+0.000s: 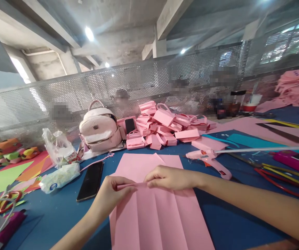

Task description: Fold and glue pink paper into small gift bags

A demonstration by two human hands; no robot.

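Note:
A large pink sheet (pixel 149 222) with several lengthwise creases lies on the blue table in front of me. Across its upper part runs a narrow raised fold, pinched from both sides. My left hand (pixel 116 192) grips the fold's left part between thumb and fingers. Close beside it, my right hand (pixel 166 177) has its fingers pressed together on the same fold, a little further right. Behind my hands the far end of the sheet lies flat, with a small pointed flap near its middle.
A pink glue gun (pixel 212 159) and scissors (pixel 251 163) lie right of the sheet. On the left are a black phone (pixel 90 180) and a tissue pack (pixel 59 177). Behind stand a pale backpack (pixel 99 130) and a heap of folded pink paper pieces (pixel 162 121).

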